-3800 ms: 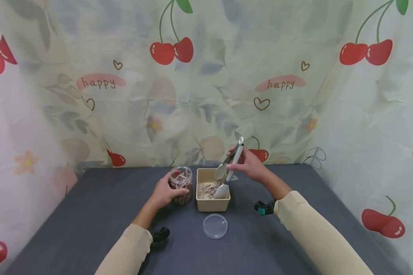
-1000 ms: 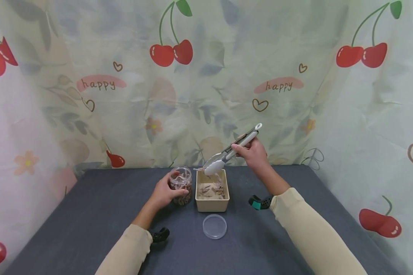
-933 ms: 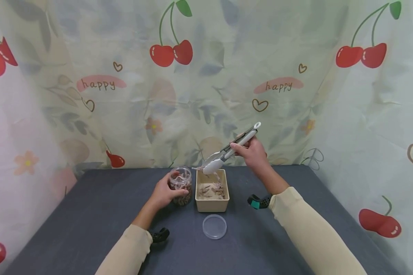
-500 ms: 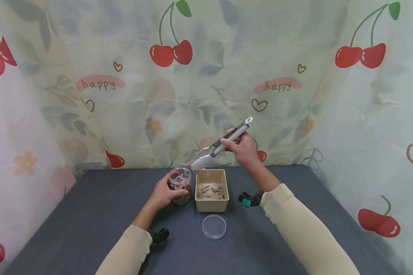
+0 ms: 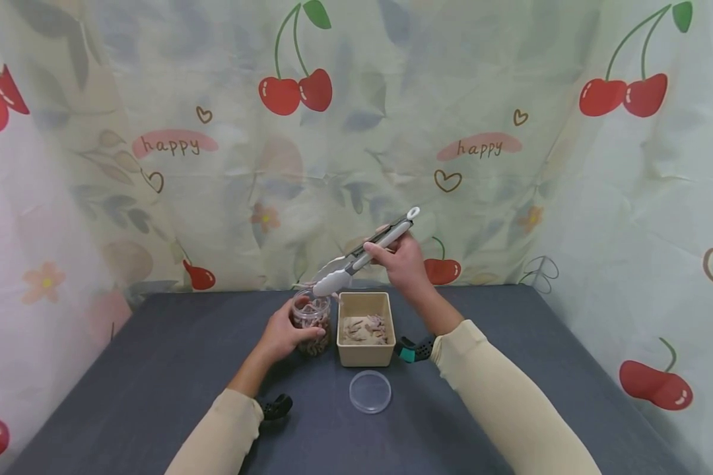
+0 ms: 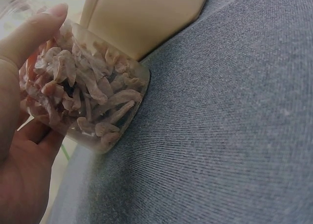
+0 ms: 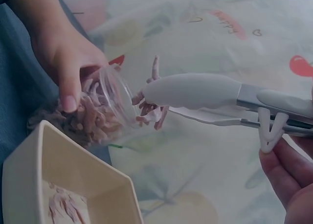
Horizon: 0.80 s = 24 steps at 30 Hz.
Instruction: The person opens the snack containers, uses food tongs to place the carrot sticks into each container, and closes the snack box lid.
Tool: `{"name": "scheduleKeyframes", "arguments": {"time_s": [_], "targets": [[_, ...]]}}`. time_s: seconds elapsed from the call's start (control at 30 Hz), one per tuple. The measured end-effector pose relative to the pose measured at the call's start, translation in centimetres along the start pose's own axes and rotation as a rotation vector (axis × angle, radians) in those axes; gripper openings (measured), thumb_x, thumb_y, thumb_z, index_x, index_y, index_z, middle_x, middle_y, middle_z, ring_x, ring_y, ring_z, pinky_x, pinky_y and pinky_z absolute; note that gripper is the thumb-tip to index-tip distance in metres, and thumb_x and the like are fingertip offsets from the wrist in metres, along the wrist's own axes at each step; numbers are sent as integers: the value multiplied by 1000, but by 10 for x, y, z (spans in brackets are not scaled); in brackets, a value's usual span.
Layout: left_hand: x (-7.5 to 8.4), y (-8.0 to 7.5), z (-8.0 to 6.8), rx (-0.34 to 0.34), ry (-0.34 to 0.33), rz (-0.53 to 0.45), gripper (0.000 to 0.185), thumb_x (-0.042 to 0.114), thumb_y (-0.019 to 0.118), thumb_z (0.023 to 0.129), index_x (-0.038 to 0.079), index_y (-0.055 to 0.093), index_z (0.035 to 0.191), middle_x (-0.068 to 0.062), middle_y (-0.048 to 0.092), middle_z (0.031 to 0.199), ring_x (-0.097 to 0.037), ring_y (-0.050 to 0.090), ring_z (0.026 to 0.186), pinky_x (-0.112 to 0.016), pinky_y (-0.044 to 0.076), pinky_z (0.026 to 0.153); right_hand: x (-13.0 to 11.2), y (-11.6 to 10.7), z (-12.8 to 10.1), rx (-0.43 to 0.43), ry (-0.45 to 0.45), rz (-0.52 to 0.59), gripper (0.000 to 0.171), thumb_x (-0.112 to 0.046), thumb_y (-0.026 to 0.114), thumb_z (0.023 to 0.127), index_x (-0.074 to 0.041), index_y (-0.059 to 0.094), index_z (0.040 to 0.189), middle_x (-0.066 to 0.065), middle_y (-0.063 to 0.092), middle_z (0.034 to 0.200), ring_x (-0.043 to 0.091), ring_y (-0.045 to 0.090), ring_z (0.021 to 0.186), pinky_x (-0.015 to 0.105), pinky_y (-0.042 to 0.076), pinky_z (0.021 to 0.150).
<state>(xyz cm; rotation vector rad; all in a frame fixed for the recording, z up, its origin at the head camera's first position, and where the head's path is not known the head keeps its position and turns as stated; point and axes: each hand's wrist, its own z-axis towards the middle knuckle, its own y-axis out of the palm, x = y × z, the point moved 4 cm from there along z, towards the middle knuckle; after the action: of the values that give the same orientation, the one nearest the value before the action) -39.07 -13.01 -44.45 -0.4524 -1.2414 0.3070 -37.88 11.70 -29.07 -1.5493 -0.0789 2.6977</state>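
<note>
Gripping the tongs (image 5: 356, 260) near their back end, the right hand (image 5: 399, 264) squeezes them narrow on a small bunch of pinkish strips (image 7: 150, 111). The left hand (image 5: 282, 333) wraps round the jar (image 5: 312, 322), thumb on its near side, steadying it on the table (image 5: 154, 369).

Going by size: the table, dark grey, runs from 6 o'clock up to the cherry-print curtain (image 5: 356, 132) at 12 o'clock. The cream box (image 5: 365, 328) sits at the middle with more strips (image 5: 365, 328) lying in its bottom. The jar stands just beside it at 9 o'clock, touching or nearly so, already well filled with strips. A clear round lid (image 5: 370, 391) lies flat at 6 o'clock of the box, apart from it.

The tongs' long axis slopes from the 2 o'clock handle end down to the 8 o'clock tips, and those tips hang just above the jar's open mouth, a little toward 1 o'clock of it. The strips dangle straight below the tips, so the jar lies almost directly beneath the load, nearer the left hand than the right.
</note>
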Motion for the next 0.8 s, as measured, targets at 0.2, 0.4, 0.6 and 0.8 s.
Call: {"name": "scheduleKeyframes", "arguments": {"time_s": [0.2, 0.4, 0.6, 0.8], "targets": [[0, 0, 1, 0, -2, -11, 80, 27, 88, 72, 7, 48, 138, -15, 54, 132, -28, 52, 116, -45, 41, 95, 6, 7, -2, 17, -1, -18, 32, -5, 71, 88, 1, 53, 112, 17, 70, 97, 15, 67, 84, 32, 55, 71], [-1, 0, 2, -1, -17, 1, 85, 29, 88, 72, 4, 45, 140, -18, 54, 131, -31, 52, 116, -47, 41, 95, 14, 15, -4, 7, 19, -20, 31, -6, 72, 88, 0, 53, 112, 17, 70, 98, 15, 67, 82, 32, 55, 71], [0, 0, 0, 8, -27, 17, 83, 31, 89, 71, 3, 47, 137, -17, 59, 124, -29, 55, 108, -46, 43, 92, 19, 22, -7, 2, 17, -40, 33, -5, 72, 87, 3, 53, 113, 17, 70, 97, 12, 66, 78, 28, 53, 68], [0, -1, 1, 15, -5, -12, 76, 27, 90, 69, 3, 51, 130, -14, 62, 114, -26, 57, 101, -42, 45, 88, 21, 30, -9, -30, 17, -83, 34, -8, 74, 87, 3, 55, 113, 17, 70, 96, 12, 65, 78, 27, 51, 69]]}}
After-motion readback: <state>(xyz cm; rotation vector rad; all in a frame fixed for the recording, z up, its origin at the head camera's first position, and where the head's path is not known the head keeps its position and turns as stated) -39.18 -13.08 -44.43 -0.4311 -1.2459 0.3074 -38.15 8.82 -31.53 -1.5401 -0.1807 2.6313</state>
